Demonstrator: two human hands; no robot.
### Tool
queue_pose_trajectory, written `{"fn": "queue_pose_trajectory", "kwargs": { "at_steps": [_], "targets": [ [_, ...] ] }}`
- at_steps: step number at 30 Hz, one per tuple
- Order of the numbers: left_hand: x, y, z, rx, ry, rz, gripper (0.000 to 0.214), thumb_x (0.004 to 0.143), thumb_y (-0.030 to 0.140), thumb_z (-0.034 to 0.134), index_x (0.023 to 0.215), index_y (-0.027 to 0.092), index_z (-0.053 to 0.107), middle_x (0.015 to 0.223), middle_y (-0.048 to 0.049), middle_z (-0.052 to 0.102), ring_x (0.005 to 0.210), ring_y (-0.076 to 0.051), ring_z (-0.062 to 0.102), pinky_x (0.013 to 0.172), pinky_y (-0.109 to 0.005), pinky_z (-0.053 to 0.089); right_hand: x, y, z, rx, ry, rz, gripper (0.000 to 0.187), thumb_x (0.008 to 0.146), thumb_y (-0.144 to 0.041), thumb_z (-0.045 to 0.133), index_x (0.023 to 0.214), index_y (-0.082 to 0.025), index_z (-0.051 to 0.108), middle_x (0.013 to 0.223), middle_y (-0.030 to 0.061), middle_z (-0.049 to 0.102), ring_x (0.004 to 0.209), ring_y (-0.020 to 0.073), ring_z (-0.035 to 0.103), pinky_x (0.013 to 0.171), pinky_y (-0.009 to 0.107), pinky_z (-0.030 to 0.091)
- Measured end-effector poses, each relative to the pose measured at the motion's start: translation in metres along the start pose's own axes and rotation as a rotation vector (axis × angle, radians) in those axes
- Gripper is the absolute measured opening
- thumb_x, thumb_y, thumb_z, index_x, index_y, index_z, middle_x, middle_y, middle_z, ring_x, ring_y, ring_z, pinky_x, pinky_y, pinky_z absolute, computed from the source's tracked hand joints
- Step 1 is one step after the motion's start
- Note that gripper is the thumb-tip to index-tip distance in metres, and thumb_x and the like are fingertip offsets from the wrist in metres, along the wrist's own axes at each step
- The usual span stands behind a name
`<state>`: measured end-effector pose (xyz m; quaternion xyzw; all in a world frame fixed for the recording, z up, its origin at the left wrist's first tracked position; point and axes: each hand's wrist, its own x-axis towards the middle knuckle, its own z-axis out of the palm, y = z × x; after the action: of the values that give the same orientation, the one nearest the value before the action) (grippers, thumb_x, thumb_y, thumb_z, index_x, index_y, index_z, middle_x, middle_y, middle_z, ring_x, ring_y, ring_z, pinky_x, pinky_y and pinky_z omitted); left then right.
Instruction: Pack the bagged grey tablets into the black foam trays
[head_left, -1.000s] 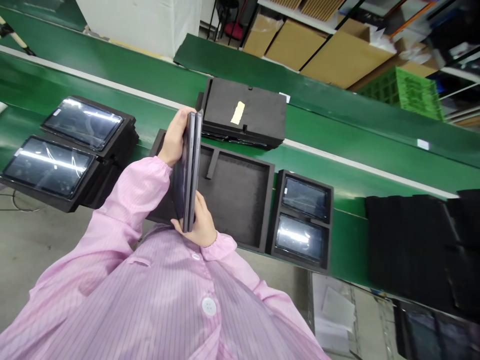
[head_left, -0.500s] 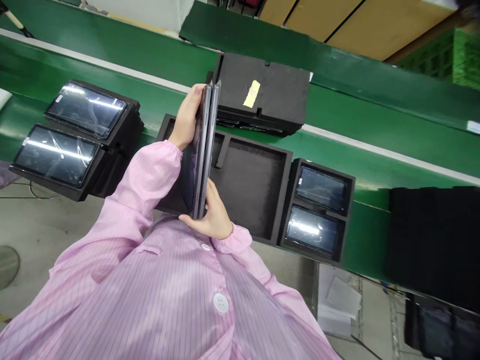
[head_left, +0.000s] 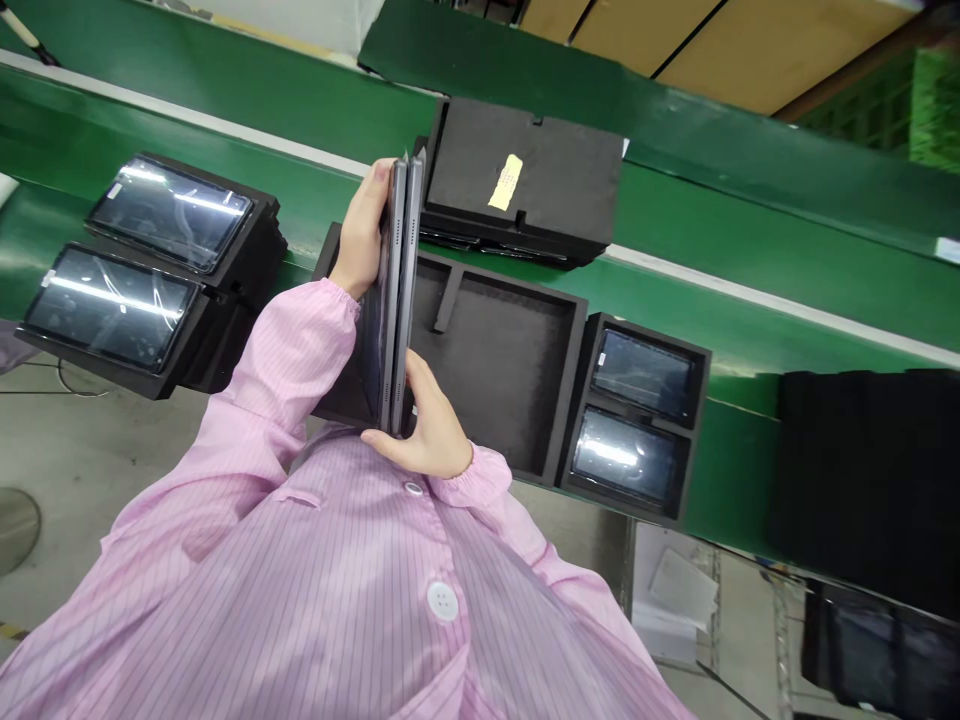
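Fingers (head_left: 377,180) of the left hand (head_left: 362,235) curl over the far end of a pair of thin grey metal-edged tablets (head_left: 397,300), while the thumb and fingers (head_left: 417,378) of the right hand (head_left: 429,432) clasp the near end against the person's pink striped smock (head_left: 352,580). Both hands are closed on the pair, which is held edge-up with the flat faces pressed together, above the near edge of the green conveyor bench (head_left: 750,300).

Directly beneath lies an empty black foam tray (head_left: 502,370) with two recesses. Just beside it to the right, a second black foam tray (head_left: 646,402) carries two glossy screens face up. Toward the bench's left end, a stack of black foam trays (head_left: 232,330) shows two more screens on top. Behind the empty tray, touching the white stripe along the belt, sits a closed stack of black foam (head_left: 570,200) marked with a strip of yellow tape (head_left: 505,182).

The tablets look stiff, fairly light and smooth-sided. The glass faces are likely fragile and easy to scratch, and the two slabs could slide against each other. The safest hold appears to be on the short ends and metal edges, as now, not on the screens.
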<state>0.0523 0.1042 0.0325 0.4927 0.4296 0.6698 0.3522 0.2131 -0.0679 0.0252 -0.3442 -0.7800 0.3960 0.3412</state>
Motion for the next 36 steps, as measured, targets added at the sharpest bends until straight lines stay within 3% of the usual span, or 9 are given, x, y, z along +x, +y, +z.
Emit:
{"fn": "queue_pose_trajectory", "kwargs": {
  "at_steps": [6, 19, 25, 30, 32, 36],
  "targets": [
    [0.006, -0.002, -0.001, -0.049, -0.129, -0.011, 0.052, 0.078, 0.076, 0.040, 0.079, 0.031, 0.066, 0.090, 0.0005, 0.065, 0.082, -0.018, 0.041, 0.084, -0.033, 0.040, -0.001, 0.005, -0.001, 0.114, -0.015, 0.047, 0.091, 0.080, -0.056, 0.070, 0.152, -0.020, 0.027, 0.153, 0.0196, 0.040, 0.139, 0.0354, 0.045, 0.109, 0.055, 0.048],
    [0.009, -0.009, 0.001, -0.092, -0.058, -0.097, 0.040, 0.094, 0.060, 0.044, 0.084, 0.027, 0.066, 0.089, -0.0012, 0.066, 0.097, -0.020, 0.056, 0.099, -0.036, 0.041, -0.003, 0.011, 0.001, 0.194, 0.008, 0.085, 0.081, 0.087, -0.060, 0.060, 0.152, -0.022, 0.031, 0.152, 0.0174, 0.042, 0.134, 0.0300, 0.052, 0.106, 0.050, 0.051],
    [0.012, -0.022, -0.003, -0.109, -0.075, -0.122, 0.045, 0.088, 0.068, 0.045, 0.086, 0.028, 0.066, 0.095, 0.0005, 0.067, 0.101, -0.018, 0.053, 0.100, -0.038, 0.039, -0.003, 0.011, 0.002, 0.194, 0.032, 0.085, 0.078, 0.087, -0.059, 0.060, 0.150, -0.022, 0.034, 0.151, 0.0172, 0.044, 0.133, 0.0304, 0.053, 0.104, 0.049, 0.053],
    [0.006, -0.013, -0.002, -0.079, -0.076, -0.025, 0.051, 0.084, 0.075, 0.043, 0.088, 0.029, 0.065, 0.094, 0.0009, 0.066, 0.097, -0.018, 0.054, 0.101, -0.036, 0.041, 0.002, -0.004, 0.000, 0.015, 0.152, 0.122, 0.058, 0.089, -0.049, 0.059, 0.138, -0.019, 0.049, 0.131, 0.0141, 0.065, 0.101, 0.0254, 0.072, 0.089, 0.042, 0.061],
    [-0.001, -0.004, 0.000, -0.058, -0.053, 0.025, 0.051, 0.087, 0.073, 0.043, 0.086, 0.027, 0.064, 0.092, -0.0012, 0.063, 0.096, -0.020, 0.058, 0.097, -0.037, 0.044, 0.006, -0.012, -0.002, -0.099, 0.226, 0.111, 0.048, 0.089, -0.046, 0.060, 0.127, -0.017, 0.057, 0.116, 0.0118, 0.073, 0.090, 0.0238, 0.074, 0.081, 0.039, 0.063],
    [-0.012, 0.011, 0.005, -0.049, -0.082, 0.081, 0.050, 0.090, 0.070, 0.042, 0.086, 0.025, 0.062, 0.089, -0.0032, 0.060, 0.092, -0.021, 0.060, 0.091, -0.037, 0.048, 0.012, -0.024, -0.005, -0.274, 0.311, 0.057, 0.037, 0.089, -0.044, 0.060, 0.113, -0.016, 0.064, 0.102, 0.0101, 0.076, 0.086, 0.0235, 0.074, 0.076, 0.035, 0.062]
  ]
}}
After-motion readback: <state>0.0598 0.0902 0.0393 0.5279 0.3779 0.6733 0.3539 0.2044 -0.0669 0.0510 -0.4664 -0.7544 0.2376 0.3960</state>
